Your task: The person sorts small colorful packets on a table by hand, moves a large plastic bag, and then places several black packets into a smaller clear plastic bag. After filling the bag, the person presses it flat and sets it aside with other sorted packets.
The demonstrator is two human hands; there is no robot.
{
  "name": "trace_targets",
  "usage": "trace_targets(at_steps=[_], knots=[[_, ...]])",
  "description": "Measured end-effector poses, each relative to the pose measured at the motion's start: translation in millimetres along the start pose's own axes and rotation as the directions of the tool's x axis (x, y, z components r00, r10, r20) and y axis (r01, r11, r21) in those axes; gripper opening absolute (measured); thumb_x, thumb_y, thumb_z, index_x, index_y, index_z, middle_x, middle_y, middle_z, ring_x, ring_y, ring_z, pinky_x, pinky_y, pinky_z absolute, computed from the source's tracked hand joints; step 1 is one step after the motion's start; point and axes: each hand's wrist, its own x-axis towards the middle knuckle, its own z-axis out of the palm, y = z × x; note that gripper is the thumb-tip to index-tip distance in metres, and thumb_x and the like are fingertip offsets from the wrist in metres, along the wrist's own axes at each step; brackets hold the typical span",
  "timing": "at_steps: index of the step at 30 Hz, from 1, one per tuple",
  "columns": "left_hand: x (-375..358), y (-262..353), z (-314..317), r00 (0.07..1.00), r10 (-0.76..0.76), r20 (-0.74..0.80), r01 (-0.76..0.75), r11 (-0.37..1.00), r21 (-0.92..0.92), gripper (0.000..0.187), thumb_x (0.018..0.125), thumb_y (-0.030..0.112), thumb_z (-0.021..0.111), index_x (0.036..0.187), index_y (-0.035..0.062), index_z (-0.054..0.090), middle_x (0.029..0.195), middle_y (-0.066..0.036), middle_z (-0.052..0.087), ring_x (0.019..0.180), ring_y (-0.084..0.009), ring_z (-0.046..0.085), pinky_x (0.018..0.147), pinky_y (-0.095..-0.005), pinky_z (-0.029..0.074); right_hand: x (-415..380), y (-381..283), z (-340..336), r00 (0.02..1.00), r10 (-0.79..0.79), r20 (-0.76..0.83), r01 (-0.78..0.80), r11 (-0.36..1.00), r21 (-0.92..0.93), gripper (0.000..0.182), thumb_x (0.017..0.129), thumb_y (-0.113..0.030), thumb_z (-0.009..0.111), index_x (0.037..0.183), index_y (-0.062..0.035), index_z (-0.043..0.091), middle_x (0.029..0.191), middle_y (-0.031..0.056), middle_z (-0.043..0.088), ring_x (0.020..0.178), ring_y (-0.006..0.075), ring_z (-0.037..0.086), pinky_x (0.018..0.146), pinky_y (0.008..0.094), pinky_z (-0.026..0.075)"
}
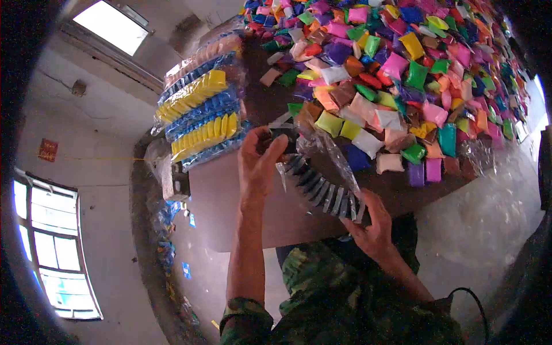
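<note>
A row of several dark packets (319, 187) sits inside a long clear plastic sleeve (333, 158) that stretches between my two hands at the near edge of the table (221, 201). My left hand (259, 161) grips the far end of the sleeve, fingers curled around it. My right hand (372, 227) holds the near end of the packet row, thumb against the last packet. Just beyond the sleeve lies a big heap of small coloured packets (391, 63) in pink, green, yellow, orange, purple and white.
A stack of filled sleeves with yellow and blue packets (201, 115) lies on the table's left side. Loose packets and scraps lie on the floor (172, 253) below. Windows (52, 247) are set in the wall at left. My camouflage-pattern sleeves show below.
</note>
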Motion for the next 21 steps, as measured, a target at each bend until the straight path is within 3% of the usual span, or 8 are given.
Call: trace_targets(at_steps=[3, 7, 13, 16, 21], knots=[[7.6, -23.8, -4.9, 0.994, 0.11, 0.016, -0.111, 0.97, 0.215, 0.035, 0.089, 0.017, 0.08, 0.117, 0.0019, 0.066, 0.098, -0.003, 0.071, 0.086, -0.0135, 0.066, 0.072, -0.0288, 0.053, 0.9, -0.7, -0.7, 1.0, -0.024, -0.006, 0.024, 1.0, -0.013, 0.062, 0.077, -0.008, 0.086, 0.131, -0.0002, 0.057, 0.125, 0.0214, 0.064, 0.113, 0.0373, 0.065, 0.097, 0.0433, 0.051], [-0.3, -18.8, 3.2, 0.965, 0.254, 0.065, -0.245, 0.789, 0.563, 0.035, 0.084, 0.014, 0.082, 0.114, 0.0056, 0.066, 0.101, -0.008, 0.072, 0.091, -0.0203, 0.068, 0.079, -0.0337, 0.054, 0.2, -0.8, -1.0, 1.0, -0.014, 0.004, 0.014, 1.0, -0.022, 0.063, 0.076, -0.008, 0.087, 0.131, -0.0002, 0.057, 0.125, 0.0211, 0.064, 0.113, 0.0369, 0.065, 0.097, 0.043, 0.052], [-4.7, -7.8, 1.3, 0.939, 0.296, 0.175, -0.337, 0.69, 0.64, 0.037, 0.078, 0.011, 0.081, 0.113, 0.007, 0.069, 0.106, -0.014, 0.071, 0.096, -0.0325, 0.07, 0.086, -0.0402, 0.055, 3.7, -3.3, -1.6, 0.999, -0.04, -0.012, 0.04, 0.999, -0.002, 0.062, 0.077, -0.008, 0.088, 0.13, 0.0005, 0.057, 0.123, 0.0209, 0.064, 0.112, 0.0359, 0.066, 0.095, 0.0424, 0.052], [-0.3, -7.5, -12.0, 0.871, 0.373, 0.32, -0.486, 0.558, 0.673, 0.037, 0.079, 0.01, 0.078, 0.115, 0.0068, 0.07, 0.107, -0.015, 0.072, 0.098, -0.0338, 0.07, 0.087, -0.0412, 0.055, 2.0, -3.3, -0.9, 1.0, -0.012, -0.006, 0.012, 0.999, 0.033, 0.061, 0.077, -0.008, 0.087, 0.13, 0.0008, 0.057, 0.123, 0.0212, 0.064, 0.112, 0.0365, 0.066, 0.095, 0.0424, 0.052], [-4.8, -8.9, -27.2, 0.889, 0.323, 0.324, -0.454, 0.535, 0.712, 0.036, 0.081, 0.011, 0.076, 0.117, 0.0065, 0.069, 0.11, -0.016, 0.072, 0.1, -0.0364, 0.07, 0.086, -0.0423, 0.056, 1.9, -3.3, -2.6, 1.0, -0.008, 0.001, 0.008, 1.0, 0.011, 0.062, 0.079, -0.011, 0.087, 0.131, 0.0008, 0.056, 0.124, 0.0219, 0.063, 0.113, 0.0369, 0.066, 0.095, 0.0424, 0.052]])
